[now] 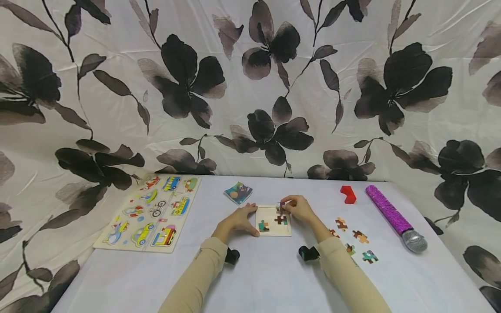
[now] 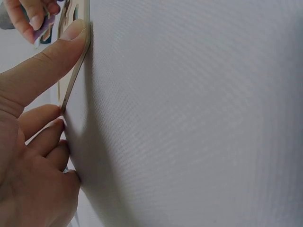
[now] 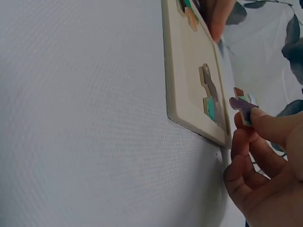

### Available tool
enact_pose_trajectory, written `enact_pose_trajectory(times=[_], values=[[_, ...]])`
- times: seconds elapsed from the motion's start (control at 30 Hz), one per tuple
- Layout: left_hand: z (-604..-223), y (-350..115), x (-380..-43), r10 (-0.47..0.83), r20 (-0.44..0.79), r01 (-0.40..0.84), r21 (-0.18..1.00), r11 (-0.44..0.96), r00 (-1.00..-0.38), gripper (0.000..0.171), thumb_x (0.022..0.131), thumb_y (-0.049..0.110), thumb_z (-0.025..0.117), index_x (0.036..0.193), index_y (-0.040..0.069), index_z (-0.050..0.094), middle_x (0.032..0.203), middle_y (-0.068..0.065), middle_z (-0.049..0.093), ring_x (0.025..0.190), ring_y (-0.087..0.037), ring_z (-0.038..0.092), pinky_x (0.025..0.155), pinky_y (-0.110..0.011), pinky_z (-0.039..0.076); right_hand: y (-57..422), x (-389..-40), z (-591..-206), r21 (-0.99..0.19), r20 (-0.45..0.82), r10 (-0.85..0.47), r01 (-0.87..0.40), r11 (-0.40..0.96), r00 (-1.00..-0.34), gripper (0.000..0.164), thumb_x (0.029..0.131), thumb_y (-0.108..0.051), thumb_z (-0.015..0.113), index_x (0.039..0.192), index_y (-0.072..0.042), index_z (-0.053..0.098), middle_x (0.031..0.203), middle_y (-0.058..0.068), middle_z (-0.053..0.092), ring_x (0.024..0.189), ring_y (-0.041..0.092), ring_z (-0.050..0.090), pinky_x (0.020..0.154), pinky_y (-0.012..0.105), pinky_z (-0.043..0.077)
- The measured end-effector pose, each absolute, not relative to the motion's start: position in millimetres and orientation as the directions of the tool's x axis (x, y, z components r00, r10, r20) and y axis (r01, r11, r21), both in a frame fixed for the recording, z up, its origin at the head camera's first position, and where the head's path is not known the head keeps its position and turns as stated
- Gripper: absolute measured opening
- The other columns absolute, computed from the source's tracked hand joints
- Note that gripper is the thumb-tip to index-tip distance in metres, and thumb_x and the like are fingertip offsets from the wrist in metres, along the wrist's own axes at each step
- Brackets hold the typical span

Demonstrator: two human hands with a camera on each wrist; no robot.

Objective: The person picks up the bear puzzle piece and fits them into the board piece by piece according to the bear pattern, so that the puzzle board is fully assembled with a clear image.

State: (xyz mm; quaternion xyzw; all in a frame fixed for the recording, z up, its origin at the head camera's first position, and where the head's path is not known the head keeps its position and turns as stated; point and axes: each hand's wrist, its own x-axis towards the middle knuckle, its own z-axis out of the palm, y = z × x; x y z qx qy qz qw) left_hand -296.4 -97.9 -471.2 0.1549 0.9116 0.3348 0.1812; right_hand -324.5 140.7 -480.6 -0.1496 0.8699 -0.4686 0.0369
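Observation:
A pale wooden puzzle tray (image 1: 263, 214) lies in the middle of the table. My left hand (image 1: 239, 219) holds its left side, thumb (image 2: 68, 40) on the rim and the other fingers bent against the edge. Between thumb and fingertips, my right hand (image 1: 300, 209) pinches a purple and green jigsaw piece (image 3: 245, 108) just above the tray's far right part. Inside the tray, one green and orange piece (image 1: 264, 226) sits at the near left, and a brown and teal piece (image 3: 210, 94) sits towards the right.
Several loose jigsaw pieces (image 1: 361, 236) lie right of the tray, beside my right forearm. Further right are a red block (image 1: 348, 194) and a purple microphone (image 1: 389, 211). A vehicle puzzle board (image 1: 156, 230) lies left. Behind the tray is a small picture card (image 1: 238, 193).

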Motion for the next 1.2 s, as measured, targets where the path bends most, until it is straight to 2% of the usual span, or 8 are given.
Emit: enact_pose_trajectory(times=[0.27,0.6,0.9,1.2], values=[[-472.6,-97.6,-297.8,0.399,-0.222,0.161,0.665,0.729,-0.890,0.094,0.065,0.021,0.087,0.143,0.002,0.037,0.154,-0.010,0.025,0.143,-0.033,0.013,0.115,-0.051,0.013,139.8,-322.7,-480.2,-0.819,0.052,-0.322,-0.225,0.528,-0.945,0.017,0.086,0.002,0.061,0.101,0.007,0.067,0.074,0.011,0.066,0.063,0.011,0.052,0.056,0.023,0.043],[-474.2,-98.3,-298.3,0.397,-0.224,0.161,0.659,0.734,-0.890,0.095,0.065,0.023,0.087,0.143,0.003,0.037,0.154,-0.010,0.025,0.143,-0.033,0.014,0.114,-0.052,0.013,141.6,-320.6,-484.7,-0.807,0.066,-0.307,-0.232,0.543,-0.949,0.016,0.087,-0.001,0.063,0.100,0.005,0.068,0.071,0.007,0.062,0.056,0.009,0.048,0.050,0.021,0.040],[-472.8,-97.6,-297.5,0.401,-0.223,0.164,0.662,0.731,-0.888,0.094,0.065,0.023,0.087,0.143,0.003,0.037,0.154,-0.011,0.025,0.143,-0.033,0.014,0.114,-0.051,0.013,138.2,-317.2,-482.5,-0.726,0.068,-0.301,-0.254,0.639,-0.951,0.021,0.081,0.000,0.068,0.101,0.005,0.067,0.083,0.008,0.062,0.075,0.017,0.055,0.066,0.028,0.047],[-472.5,-97.4,-296.3,0.397,-0.223,0.160,0.663,0.732,-0.890,0.094,0.065,0.021,0.087,0.143,0.002,0.038,0.154,-0.011,0.025,0.143,-0.033,0.013,0.114,-0.052,0.013,138.4,-315.8,-485.2,-0.696,0.103,-0.333,-0.308,0.649,-0.937,0.028,0.078,0.002,0.071,0.106,0.005,0.068,0.101,0.017,0.060,0.076,0.018,0.053,0.065,0.028,0.046]])
